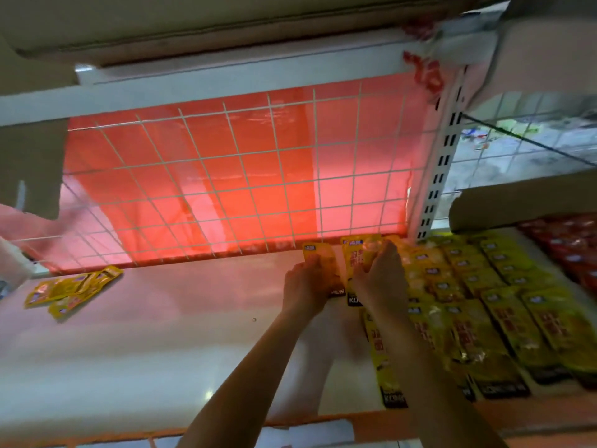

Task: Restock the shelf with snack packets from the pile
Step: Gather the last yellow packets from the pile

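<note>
Snack packets [484, 302] already fill the right side of the shelf [193, 350], yellow ones laid flat in neat overlapping rows. Both hands are up at the back of it, right by the wire grid [226, 176].

Left hand [308, 282] sits palm down on a yellow packet [318, 252] whose top edge reaches the foot of the grid. Its fingers are bent down onto the packet, but whether they pinch it or only press, I cannot tell. Right hand [379, 273] lies just beside, fingers stretched and spread flat over the neighbouring packet [353, 253], pressing it to the shelf with no grip. The two packets lie side by side at the left end of the rows.

Over on the far left, well apart from the hands, the pile [71, 289] of loose yellow packets lies in a heap on the white shelf surface, near the grid's lower corner. Behind the grid a red sheet [193, 150] glows. A slotted white upright [442, 163] stands at the grid's right end. Beyond it a cardboard box [523, 202] sits over the back of the rows, and dark red packets [575, 250] lie at the far right edge.
</note>
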### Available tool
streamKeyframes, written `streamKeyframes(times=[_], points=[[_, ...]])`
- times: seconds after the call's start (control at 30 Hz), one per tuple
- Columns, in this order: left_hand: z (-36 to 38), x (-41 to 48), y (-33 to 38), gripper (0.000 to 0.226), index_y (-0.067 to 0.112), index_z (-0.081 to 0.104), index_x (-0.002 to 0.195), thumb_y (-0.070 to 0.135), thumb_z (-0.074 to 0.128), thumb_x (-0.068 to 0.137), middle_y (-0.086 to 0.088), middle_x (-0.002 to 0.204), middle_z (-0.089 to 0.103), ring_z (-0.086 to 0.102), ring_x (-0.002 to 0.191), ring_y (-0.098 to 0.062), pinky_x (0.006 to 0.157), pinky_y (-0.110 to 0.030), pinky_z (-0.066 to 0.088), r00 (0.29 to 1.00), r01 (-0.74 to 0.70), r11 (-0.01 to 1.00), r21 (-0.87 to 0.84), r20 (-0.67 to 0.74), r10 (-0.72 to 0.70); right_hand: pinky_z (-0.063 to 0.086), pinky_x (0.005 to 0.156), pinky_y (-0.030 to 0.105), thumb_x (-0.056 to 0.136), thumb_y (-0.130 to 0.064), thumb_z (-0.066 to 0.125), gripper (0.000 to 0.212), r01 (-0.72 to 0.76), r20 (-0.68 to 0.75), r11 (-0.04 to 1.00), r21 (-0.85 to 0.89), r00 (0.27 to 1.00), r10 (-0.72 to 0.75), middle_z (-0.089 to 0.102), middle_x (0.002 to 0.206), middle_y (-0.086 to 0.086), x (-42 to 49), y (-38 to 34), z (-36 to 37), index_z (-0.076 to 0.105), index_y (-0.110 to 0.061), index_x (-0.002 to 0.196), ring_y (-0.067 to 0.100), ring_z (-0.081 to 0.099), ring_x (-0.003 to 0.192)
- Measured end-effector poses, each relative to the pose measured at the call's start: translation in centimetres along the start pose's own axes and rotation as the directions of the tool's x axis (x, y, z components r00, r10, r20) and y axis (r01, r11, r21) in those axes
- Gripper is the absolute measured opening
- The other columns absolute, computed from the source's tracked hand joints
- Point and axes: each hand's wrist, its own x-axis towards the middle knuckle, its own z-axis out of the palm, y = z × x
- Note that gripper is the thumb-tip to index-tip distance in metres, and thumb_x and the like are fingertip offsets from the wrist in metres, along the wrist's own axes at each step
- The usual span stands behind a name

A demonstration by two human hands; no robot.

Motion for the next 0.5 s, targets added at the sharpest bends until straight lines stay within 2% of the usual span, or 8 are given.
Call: streamKeyframes(times=[0.1,0.23,0.33,0.4,0.47,0.5], points=[[0.4,1.0,0.0,0.027,0.027,0.062,0.116,0.034,0.059,0.09,-0.004,0.117,0.065,0.057,0.109,-0.026,0.089,-0.034,0.038,0.996,-0.083,0.972,0.22,0.001,0.085,0.043,0.089,0.043,0.087,-0.014,0.055,0.051,-0.002,-0.016,1.0,0.017,1.0,0.002,0.048,0.129,0.017,0.9,0.4,-0.6,0.035,-0.003,0.133,0.037,0.05,0.118],[0.8,2.3,-0.6,0.026,0.032,0.063,0.115,0.037,0.055,0.091,-0.004,0.124,0.059,0.054,0.112,-0.028,0.093,-0.035,0.04,0.998,-0.066,0.966,0.25,0.017,0.064,0.042,0.09,0.04,0.087,-0.012,0.056,0.053,0.036,0.008,0.999,0.026,0.999,-0.036,0.048,0.13,0.017,1.7,0.6,-0.6,0.034,-0.003,0.136,0.035,0.049,0.119],[0.8,2.8,-0.9,0.028,0.03,0.062,0.118,0.035,0.059,0.09,-0.002,0.128,0.057,0.051,0.118,-0.026,0.096,-0.033,0.036,0.992,-0.124,0.95,0.285,0.04,0.118,0.042,0.092,0.04,0.087,-0.014,0.057,0.059,0.058,0.036,0.998,0.027,0.998,-0.058,0.049,0.132,0.015,1.9,0.5,-0.2,0.032,-0.006,0.14,0.032,0.048,0.121],[0.7,2.7,-0.9,0.029,0.021,0.063,0.121,0.025,0.056,0.093,-0.005,0.127,0.06,0.052,0.119,-0.026,0.096,-0.03,0.033,0.981,-0.168,0.962,0.217,-0.063,0.186,0.042,0.093,0.039,0.087,-0.015,0.058,0.061,0.08,0.04,0.996,0.026,0.996,-0.081,0.049,0.133,0.014,1.8,0.3,0.2,0.031,-0.007,0.141,0.031,0.047,0.123],[0.6,2.3,-0.5,0.028,0.014,0.062,0.122,0.016,0.052,0.095,-0.009,0.12,0.065,0.058,0.11,-0.027,0.091,-0.029,0.038,0.949,-0.192,0.981,0.025,-0.249,0.192,0.041,0.096,0.038,0.087,-0.018,0.058,0.06,0.114,0.04,0.992,0.058,0.992,-0.116,0.048,0.134,0.013,1.8,0.0,0.6,0.032,-0.007,0.141,0.029,0.046,0.124],[0.5,2.1,-0.3,0.028,0.015,0.061,0.122,0.016,0.052,0.096,-0.008,0.115,0.068,0.062,0.103,-0.025,0.085,-0.028,0.042,0.944,-0.186,0.976,-0.113,-0.295,0.146,0.04,0.097,0.038,0.088,-0.019,0.058,0.059,0.126,0.042,0.989,0.082,0.991,-0.13,0.049,0.134,0.013,1.8,-0.2,0.9,0.034,-0.007,0.14,0.028,0.046,0.125]])
